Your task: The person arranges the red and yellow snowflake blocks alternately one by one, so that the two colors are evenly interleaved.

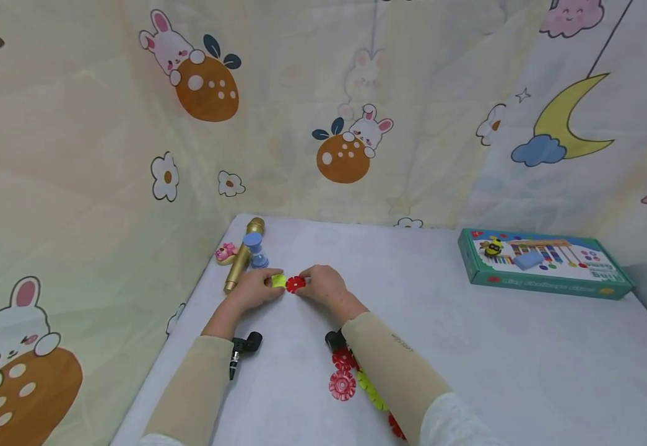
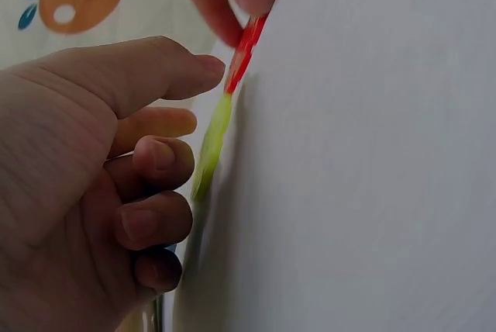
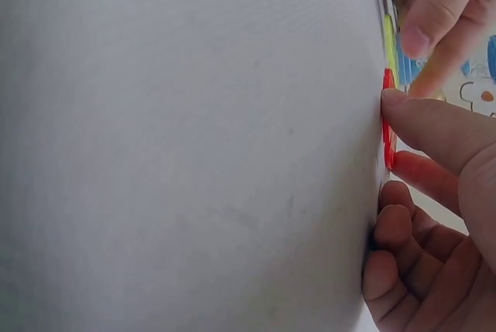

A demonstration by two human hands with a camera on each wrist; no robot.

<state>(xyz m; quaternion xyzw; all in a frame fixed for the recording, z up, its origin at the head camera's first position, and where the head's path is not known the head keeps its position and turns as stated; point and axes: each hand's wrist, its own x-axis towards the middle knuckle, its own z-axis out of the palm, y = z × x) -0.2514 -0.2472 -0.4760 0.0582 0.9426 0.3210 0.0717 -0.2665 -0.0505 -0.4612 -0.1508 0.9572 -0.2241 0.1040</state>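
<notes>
A yellow-green notched disc (image 1: pixel 278 280) and a red notched disc (image 1: pixel 295 284) meet edge to edge between the two hands, low over the white table. The left hand (image 1: pixel 253 288) holds the yellow-green disc, its thumb and index finger at the rim. In the left wrist view its other fingers are curled in. From the other side, the right hand (image 1: pixel 325 286) pinches the red disc (image 3: pixel 388 122) between thumb and index finger. Both discs appear nearly edge-on in the wrist views, so how they join cannot be made out.
Beyond the left hand lie a gold microphone (image 1: pixel 238 266), a blue hourglass-shaped piece (image 1: pixel 256 251) and a pink toy (image 1: pixel 225 253). More red discs (image 1: pixel 342 385) and yellow-green discs (image 1: pixel 372 391) lie partly under the right forearm. A green game box (image 1: pixel 546 263) sits at back right.
</notes>
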